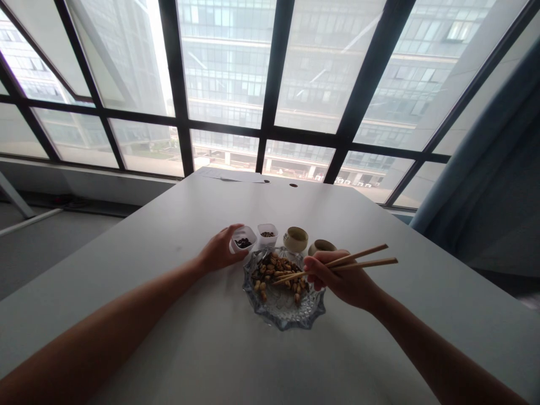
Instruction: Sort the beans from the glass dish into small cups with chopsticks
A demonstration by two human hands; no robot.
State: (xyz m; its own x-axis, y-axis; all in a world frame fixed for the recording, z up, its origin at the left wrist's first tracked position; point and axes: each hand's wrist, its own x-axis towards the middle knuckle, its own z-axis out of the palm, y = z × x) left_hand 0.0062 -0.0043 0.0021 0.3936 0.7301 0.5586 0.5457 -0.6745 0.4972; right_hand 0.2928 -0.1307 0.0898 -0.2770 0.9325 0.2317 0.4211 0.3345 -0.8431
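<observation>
Head view: R hand w/ chopsticks in nut bowl, L hand on white cup.
Nuts [274, 263] lie in glass bowl [287, 318], mostly far side, just left of R hand [337, 278]; its fingers are closed round the chopsticks [365, 264], stick tips nearly together down among nuts, back ends spread a bit to the right. Tips small & dim, so can't tell if they grip a nut. L hand [221, 247]: thumb on near side, fingers on far side, holding left white cup [244, 251] w/ dark seeds [243, 242], just beyond bowl's far-left rim. Right white cup [269, 242], w/ seeds too, sits beside it; then tan cup [295, 241], & second tan cup [321, 245] partly hidden by R hand. All on white table [181, 349].
</observation>
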